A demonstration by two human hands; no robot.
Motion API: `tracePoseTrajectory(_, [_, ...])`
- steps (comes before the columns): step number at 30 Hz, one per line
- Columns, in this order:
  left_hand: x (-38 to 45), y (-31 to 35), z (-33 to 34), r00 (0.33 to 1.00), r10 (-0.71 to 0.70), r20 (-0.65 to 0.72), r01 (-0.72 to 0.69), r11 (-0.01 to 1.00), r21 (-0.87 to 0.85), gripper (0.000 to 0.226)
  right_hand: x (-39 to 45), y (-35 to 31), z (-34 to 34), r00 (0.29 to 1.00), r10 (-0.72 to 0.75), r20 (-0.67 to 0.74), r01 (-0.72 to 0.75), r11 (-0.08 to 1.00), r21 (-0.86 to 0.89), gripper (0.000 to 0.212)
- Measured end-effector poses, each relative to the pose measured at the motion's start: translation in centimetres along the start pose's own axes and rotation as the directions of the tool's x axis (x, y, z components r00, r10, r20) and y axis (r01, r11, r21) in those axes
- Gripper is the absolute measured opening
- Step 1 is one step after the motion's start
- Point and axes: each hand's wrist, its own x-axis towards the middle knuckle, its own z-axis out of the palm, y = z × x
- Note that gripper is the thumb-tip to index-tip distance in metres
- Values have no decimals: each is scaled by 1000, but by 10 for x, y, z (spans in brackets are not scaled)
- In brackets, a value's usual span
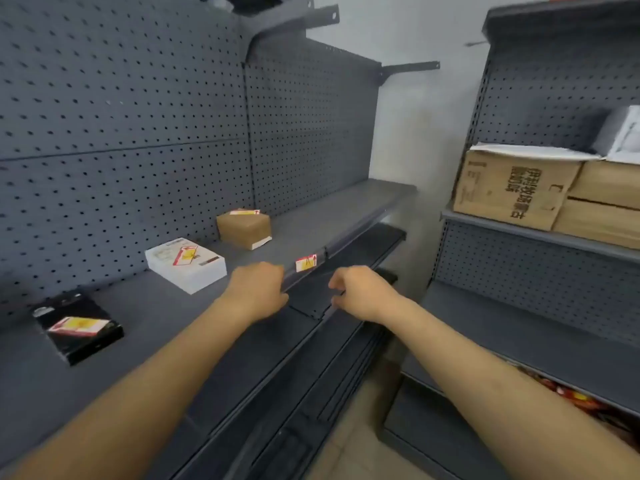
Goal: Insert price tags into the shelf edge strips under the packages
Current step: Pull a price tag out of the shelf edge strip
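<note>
On the grey shelf (311, 220) lie a brown package (244, 228), a white package (185, 263) and a black package (78, 329), each with a red-and-yellow price tag on top. One price tag (306, 263) sits in the shelf edge strip (353, 233) below the brown package. My left hand (258, 291) rests curled on the shelf's front edge, just left of that tag. My right hand (360, 292) hovers in front of the strip with fingers curled. I cannot see anything held in either hand.
Dark pegboard (138, 116) backs the shelf. Lower shelves (363, 251) jut out beneath my hands. To the right stands another shelving unit with cardboard boxes (512, 188) and a low shelf (519, 327). Tan floor (360, 441) shows between the units.
</note>
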Motion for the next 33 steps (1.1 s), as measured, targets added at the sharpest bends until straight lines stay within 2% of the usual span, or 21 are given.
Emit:
tracePoseTrajectory(4, [44,17,22,995,-88,-39,87,996,-23,34,48,41,-1,998,-63,-13,64,997,47,33])
tracePoseTrajectory(11, [104,22,52,983,-184,-15,183,981,-62,37,120,89,15,977,-213,-12,213,975,58,31])
tracePoseTrajectory(16, [139,14,67,973,-231,2,231,973,1,41,174,102,32,945,-328,-5,328,944,30,29])
tracePoseTrajectory(24, [170,4,95,971,-230,-63,226,971,-74,39,237,111,75,848,-529,-48,530,848,11,20])
tracePoseTrajectory(26, [179,1,96,976,-208,-69,205,977,-53,35,248,114,81,825,-561,-72,563,826,6,19])
tracePoseTrajectory(29, [190,1,98,978,-201,-59,200,980,-26,40,262,118,88,807,-582,-102,587,809,34,23])
tracePoseTrajectory(33, [198,10,103,977,-207,-47,205,977,-56,42,278,124,92,760,-636,-133,649,754,102,10])
